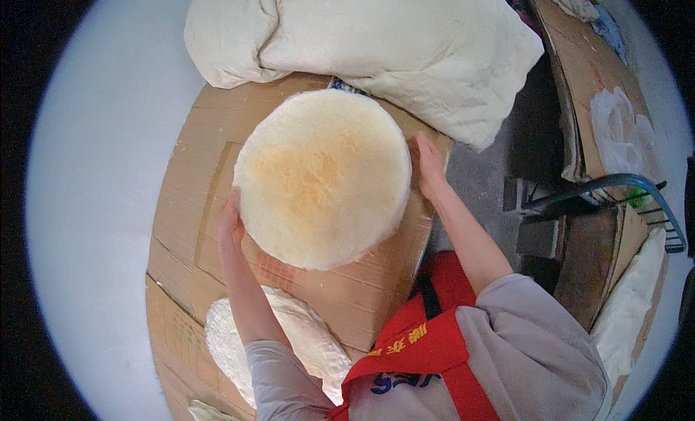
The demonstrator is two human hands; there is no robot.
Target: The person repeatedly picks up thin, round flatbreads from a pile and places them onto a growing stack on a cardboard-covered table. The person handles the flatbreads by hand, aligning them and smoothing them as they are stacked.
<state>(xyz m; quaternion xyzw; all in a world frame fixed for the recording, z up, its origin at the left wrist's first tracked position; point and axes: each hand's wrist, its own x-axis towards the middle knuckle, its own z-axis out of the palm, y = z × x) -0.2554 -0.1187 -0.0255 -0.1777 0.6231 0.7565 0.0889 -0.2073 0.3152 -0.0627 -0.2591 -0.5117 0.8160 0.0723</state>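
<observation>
A large round flatbread (326, 182), pale with a browned middle, is before me above a cardboard-covered surface (190, 144). My left hand (232, 220) grips its left edge, with some fingers hidden by the bread. Close along the right edge is my right hand (429, 163), its fingers pointing away from me. Whether it touches the bread is hard to tell. Beneath my left forearm lies a pale, uneven sheet that looks like another flatbread (304, 318).
A bulky cream cloth bundle (380, 35) covers the far end. To the right are a dark metal handle (624, 182), a cardboard sheet (586, 52) and a clear plastic bag (613, 133). A white wall (98, 204) borders the left side.
</observation>
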